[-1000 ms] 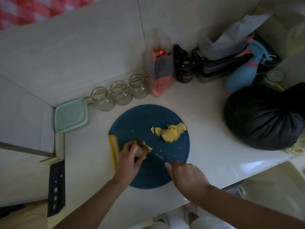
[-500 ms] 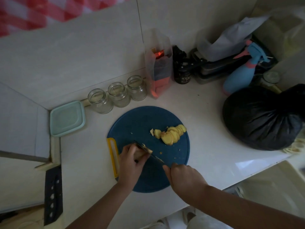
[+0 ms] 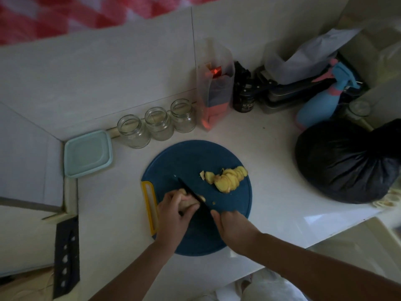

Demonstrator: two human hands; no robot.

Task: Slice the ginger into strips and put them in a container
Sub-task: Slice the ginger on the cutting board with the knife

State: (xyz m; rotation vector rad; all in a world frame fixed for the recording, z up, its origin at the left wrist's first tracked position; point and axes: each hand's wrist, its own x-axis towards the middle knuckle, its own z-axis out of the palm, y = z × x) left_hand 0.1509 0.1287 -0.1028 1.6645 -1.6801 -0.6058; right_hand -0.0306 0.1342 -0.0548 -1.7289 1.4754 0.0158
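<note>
A round blue cutting board (image 3: 191, 157) with a yellow handle lies on the white counter. My left hand (image 3: 175, 211) grips a piece of ginger (image 3: 187, 204) at the board's left side. My right hand (image 3: 233, 229) grips the handle of a dark knife (image 3: 191, 193), whose blade lies across the ginger with its tip pointing up-left. A pile of yellow ginger slices (image 3: 227, 178) sits on the right part of the board. A pale green square container (image 3: 87, 153) with its lid on stands at the far left of the counter.
Three open glass jars (image 3: 156, 124) line the wall behind the board. A clear bag (image 3: 214, 92), a dark bottle (image 3: 244, 98), a blue spray bottle (image 3: 319, 101) and a black sack (image 3: 345, 161) fill the right. A black knife sheath (image 3: 66, 257) lies at lower left.
The knife blade has moved up and left across the ginger piece, its tip further onto the board. My left hand has kept its hold on the ginger.
</note>
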